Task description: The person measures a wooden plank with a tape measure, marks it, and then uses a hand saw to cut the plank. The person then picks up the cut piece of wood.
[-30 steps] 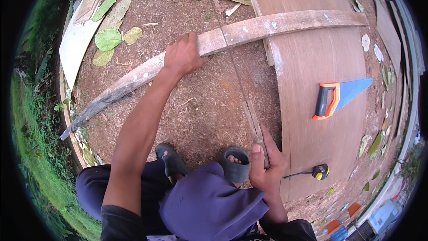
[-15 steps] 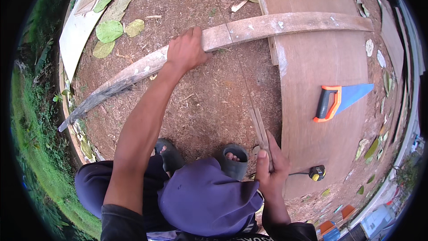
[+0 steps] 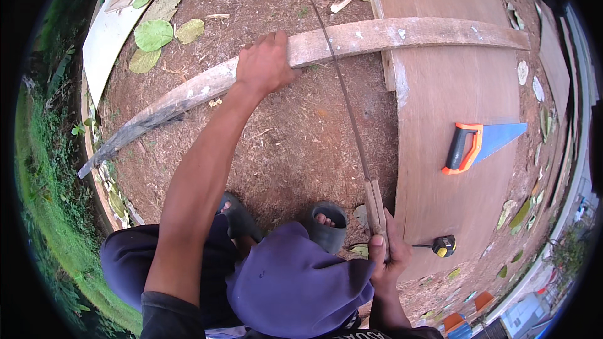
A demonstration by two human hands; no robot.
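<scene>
A long weathered wooden plank (image 3: 377, 36), bowed by the lens, lies across the view with its right part on a flat brown board (image 3: 452, 213). My left hand (image 3: 267, 66) is closed over its middle and presses on it. In my right hand (image 3: 386, 248), near my right knee, is the wooden handle of a handsaw (image 3: 352, 113). The thin brown blade appears nearly edge-on. It crosses the plank just right of my left hand and points away from me.
A second handsaw (image 3: 480, 144), blue-bladed with an orange and black handle, rests on the board. Nearer me sits a black and yellow tape measure (image 3: 444, 246). Large leaves (image 3: 153, 35) and a white panel (image 3: 110, 50) lie at the far left. My sandalled feet stand on brown soil.
My right hand has drawn the handsaw back toward me and slightly right, so its handle is farther from the plank. My left hand stays on the plank.
</scene>
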